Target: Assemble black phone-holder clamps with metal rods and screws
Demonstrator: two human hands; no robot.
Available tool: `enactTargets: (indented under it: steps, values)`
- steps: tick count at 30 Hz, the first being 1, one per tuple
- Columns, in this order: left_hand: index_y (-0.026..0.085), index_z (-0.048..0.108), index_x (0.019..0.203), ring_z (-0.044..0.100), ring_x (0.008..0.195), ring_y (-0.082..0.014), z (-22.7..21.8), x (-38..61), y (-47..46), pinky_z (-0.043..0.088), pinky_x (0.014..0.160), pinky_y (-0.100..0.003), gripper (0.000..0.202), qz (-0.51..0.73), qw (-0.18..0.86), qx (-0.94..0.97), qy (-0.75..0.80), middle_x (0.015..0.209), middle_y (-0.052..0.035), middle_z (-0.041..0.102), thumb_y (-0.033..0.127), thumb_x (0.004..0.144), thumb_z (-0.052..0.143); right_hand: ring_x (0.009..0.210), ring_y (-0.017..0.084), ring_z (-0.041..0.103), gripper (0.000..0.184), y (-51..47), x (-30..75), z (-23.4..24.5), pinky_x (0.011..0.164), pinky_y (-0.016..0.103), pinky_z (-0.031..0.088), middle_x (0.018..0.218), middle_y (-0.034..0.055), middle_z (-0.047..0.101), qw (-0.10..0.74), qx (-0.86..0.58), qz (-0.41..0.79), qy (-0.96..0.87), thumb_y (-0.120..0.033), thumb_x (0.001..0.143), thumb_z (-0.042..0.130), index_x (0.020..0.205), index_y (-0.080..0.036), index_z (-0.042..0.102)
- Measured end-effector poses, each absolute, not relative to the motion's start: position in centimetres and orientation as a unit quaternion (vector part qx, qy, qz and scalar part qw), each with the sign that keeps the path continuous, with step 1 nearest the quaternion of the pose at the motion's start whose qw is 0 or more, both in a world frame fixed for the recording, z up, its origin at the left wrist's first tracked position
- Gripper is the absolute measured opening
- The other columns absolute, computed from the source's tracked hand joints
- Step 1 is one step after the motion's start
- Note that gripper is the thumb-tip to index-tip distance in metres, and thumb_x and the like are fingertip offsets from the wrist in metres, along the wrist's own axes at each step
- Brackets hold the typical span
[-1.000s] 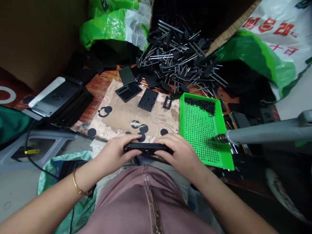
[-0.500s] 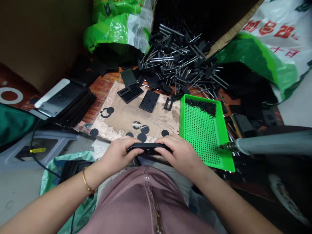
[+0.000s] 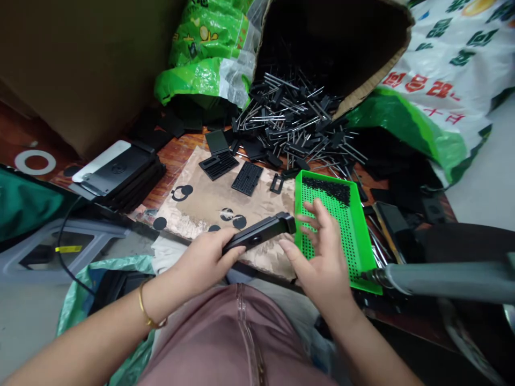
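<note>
My left hand (image 3: 205,260) grips one end of a long flat black plastic part (image 3: 260,231), which slants up to the right above the brown cardboard sheet (image 3: 209,198). My right hand (image 3: 322,252) is off the part, fingers spread, hovering at the left edge of the green perforated tray (image 3: 356,236). A heap of small black screws (image 3: 328,188) lies at the tray's far end. Two black slotted plates (image 3: 219,163) (image 3: 247,178) and a small black frame (image 3: 277,183) rest on the cardboard's far side.
A pile of black parts with metal rods (image 3: 289,126) spills from a cardboard box (image 3: 362,86) behind. Green-and-white bags (image 3: 209,59) (image 3: 434,91) flank it. A stack of black panels (image 3: 116,177) sits left. A grey tool (image 3: 442,279) points in from the right.
My right hand has let go of the black part and opened over the green tray. My left hand has swung the part up and rightward. The view has tilted upward.
</note>
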State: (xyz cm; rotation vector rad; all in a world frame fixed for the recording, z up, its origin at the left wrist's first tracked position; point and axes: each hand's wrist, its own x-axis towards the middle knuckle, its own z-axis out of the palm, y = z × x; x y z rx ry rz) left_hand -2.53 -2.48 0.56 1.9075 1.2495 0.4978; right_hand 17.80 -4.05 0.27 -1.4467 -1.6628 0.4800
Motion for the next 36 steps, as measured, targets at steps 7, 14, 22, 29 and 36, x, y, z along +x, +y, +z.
enactTargets:
  steps: [7, 14, 22, 29, 36]
  values:
    - [0.021, 0.066, 0.100, 0.068, 0.083, -0.0190, -0.5, -2.9, -1.2, 0.050, 0.072, -0.027, 0.019, 0.180, 0.343, 0.808, 0.444, 0.091, -0.0031, 0.073, 0.021, 0.083, 0.060, 0.086, 0.022, 0.062, 0.017, -2.6, 19.1, 0.7, 0.085, 0.040, 0.043, 0.089, 0.0050, 0.070, 0.192, -0.470, 0.125, -0.852, -0.030, 0.089, 0.056, 0.096, -0.019, 0.066]
    - [0.019, 0.067, 0.096, 0.068, 0.081, -0.0154, -2.0, -3.2, -1.3, 0.050, 0.073, -0.025, 0.016, 0.276, 0.367, 0.785, 0.415, 0.088, -0.0025, 0.074, 0.018, 0.082, 0.061, 0.077, 0.020, 0.058, 0.019, -2.6, 18.8, -0.3, 0.074, 0.034, 0.042, 0.081, 0.0056, 0.068, 0.235, -0.446, 0.113, -0.857, -0.029, 0.092, 0.051, 0.089, -0.017, 0.066]
    - [0.020, 0.067, 0.094, 0.068, 0.079, -0.0146, -1.8, -3.4, -0.9, 0.051, 0.073, -0.025, 0.015, 0.259, 0.421, 0.759, 0.424, 0.087, -0.0013, 0.073, 0.017, 0.080, 0.063, 0.087, 0.021, 0.059, 0.016, -2.8, 17.8, 1.1, 0.094, 0.043, 0.034, 0.086, 0.0035, 0.067, 0.176, -0.481, 0.130, -0.849, -0.033, 0.090, 0.052, 0.091, -0.022, 0.064]
    - [0.019, 0.066, 0.099, 0.069, 0.086, -0.0169, -2.4, -3.1, -1.7, 0.053, 0.075, -0.027, 0.019, 0.289, 0.342, 0.791, 0.416, 0.094, -0.0042, 0.073, 0.016, 0.084, 0.056, 0.078, 0.023, 0.053, 0.028, -2.1, 14.3, 1.8, 0.077, 0.038, 0.036, 0.073, 0.0058, 0.062, 0.156, -0.469, 0.065, -0.867, -0.039, 0.090, 0.052, 0.074, -0.019, 0.062]
    - [0.020, 0.064, 0.102, 0.069, 0.087, -0.0179, -2.2, -3.0, -2.0, 0.054, 0.076, -0.028, 0.021, 0.276, 0.324, 0.798, 0.427, 0.096, -0.0044, 0.073, 0.017, 0.085, 0.053, 0.076, 0.021, 0.055, 0.026, -1.8, 14.7, 1.6, 0.078, 0.038, 0.034, 0.072, 0.0034, 0.063, 0.146, -0.477, 0.080, -0.863, -0.039, 0.089, 0.054, 0.074, -0.020, 0.063]
